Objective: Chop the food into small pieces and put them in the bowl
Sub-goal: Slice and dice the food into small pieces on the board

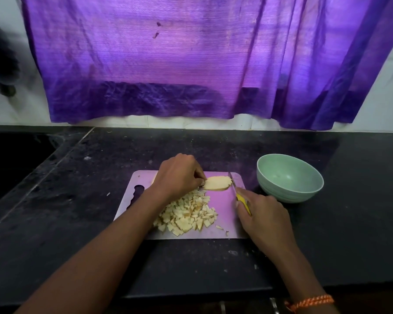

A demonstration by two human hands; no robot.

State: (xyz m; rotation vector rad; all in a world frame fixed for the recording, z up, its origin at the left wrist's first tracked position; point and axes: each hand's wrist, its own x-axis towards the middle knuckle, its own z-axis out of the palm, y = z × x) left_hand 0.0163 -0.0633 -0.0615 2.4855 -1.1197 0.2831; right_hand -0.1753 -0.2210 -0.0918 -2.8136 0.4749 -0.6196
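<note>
Most of the pale food lies diced point(187, 215) on the grey cutting board point(222, 225), one slice point(217, 182) pinched by the left hand point(179, 175), right hand point(262, 215) gripping the yellow-handled knife point(242, 200), green bowl point(289, 181) unfilled.

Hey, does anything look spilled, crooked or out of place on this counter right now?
Only small things: two stray bits lie apart from the chopped pile near the cutting board front edge, and pale specks dot the dark counter.
</note>
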